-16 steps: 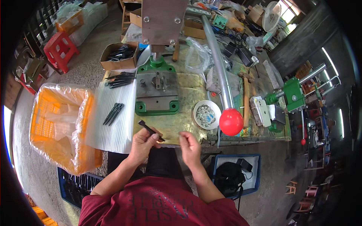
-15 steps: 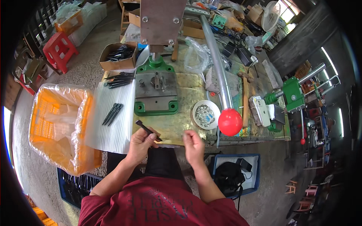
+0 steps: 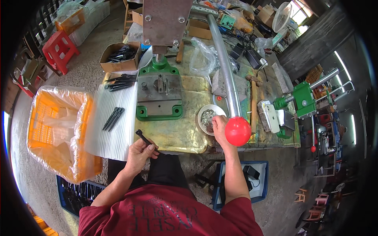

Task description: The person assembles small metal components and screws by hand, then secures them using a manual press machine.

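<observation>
My left hand (image 3: 140,153) is closed around a slim black handle-like part (image 3: 141,136), whose wider end points up and away to the left. It hovers over the front edge of the workbench. My right hand (image 3: 221,129) is at a white bowl (image 3: 202,128), its bent fingertips among small shiny metal pieces (image 3: 207,117); what the fingers pinch, if anything, is hidden. A green hand press (image 3: 159,112) stands beyond my left hand, with a small metal fixture (image 3: 160,86) on its plate. Two similar black parts (image 3: 113,118) lie on a ribbed white foam sheet (image 3: 112,139).
The press lever's red ball (image 3: 238,131) hangs right beside my right hand. An orange crate (image 3: 90,129) lined with plastic stands at left. More black parts (image 3: 121,82) lie at the sheet's far end, near a cardboard box (image 3: 120,65). A phone (image 3: 270,118) rests at right.
My right hand has moved right and away from me, into the bowl. My left hand still holds the black part, slightly lower and further left. The whole view has shifted a little.
</observation>
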Available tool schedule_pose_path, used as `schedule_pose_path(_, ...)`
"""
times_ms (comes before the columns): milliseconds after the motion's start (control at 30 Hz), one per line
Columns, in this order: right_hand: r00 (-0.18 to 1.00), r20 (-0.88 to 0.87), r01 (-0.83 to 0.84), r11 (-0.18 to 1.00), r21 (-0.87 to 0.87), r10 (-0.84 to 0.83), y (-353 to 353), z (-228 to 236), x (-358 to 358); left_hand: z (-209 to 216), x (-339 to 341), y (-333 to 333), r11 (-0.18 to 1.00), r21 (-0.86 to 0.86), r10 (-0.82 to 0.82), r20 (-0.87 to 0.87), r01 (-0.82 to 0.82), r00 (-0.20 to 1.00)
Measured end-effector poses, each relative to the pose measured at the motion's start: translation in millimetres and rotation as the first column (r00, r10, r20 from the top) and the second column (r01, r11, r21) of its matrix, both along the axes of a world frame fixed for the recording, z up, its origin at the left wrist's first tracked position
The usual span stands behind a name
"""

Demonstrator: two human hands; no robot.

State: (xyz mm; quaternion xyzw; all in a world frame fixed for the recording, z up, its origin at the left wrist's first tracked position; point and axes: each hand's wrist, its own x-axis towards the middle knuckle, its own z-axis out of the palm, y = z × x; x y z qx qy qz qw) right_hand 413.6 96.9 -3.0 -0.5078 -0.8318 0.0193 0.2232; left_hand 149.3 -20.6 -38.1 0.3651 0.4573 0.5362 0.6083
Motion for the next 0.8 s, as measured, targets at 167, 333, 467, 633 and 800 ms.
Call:
schedule_pose_path(167, 0.998, 0.046, 0.037, 0.998, -0.052, -0.034, 7.8, -15.3, 6.1, -3.2, 0.9, -0.4, 1.000, -0.007, -0.013, 0.000, 0.013, 1.000)
schedule_pose_path(333, 0.983, 0.169, 0.078, 0.995, -0.060, -0.067, 15.4, -22.4, 5.4, -5.6, 2.7, -0.2, 0.999, -0.027, -0.024, 0.004, 0.024, 1.000)
schedule_pose_path(467, 0.955, 0.295, 0.039, 0.997, -0.061, -0.019, 18.5, -20.4, 3.4, -8.1, 4.4, -1.0, 0.999, -0.024, -0.027, 0.000, 0.027, 1.000)
schedule_pose_path(633, 0.963, 0.271, 0.021, 0.998, -0.066, -0.002, 16.5, -15.8, 5.0, -7.3, 4.2, -3.6, 0.999, -0.033, -0.037, 0.031, 0.038, 0.999)
schedule_pose_path(800, 0.949, -0.311, -0.010, 0.986, -0.166, -0.043, 3.0, -4.8, 2.4, -3.3, 1.4, -3.6, 0.999, -0.034, -0.035, 0.030, 0.036, 0.999)
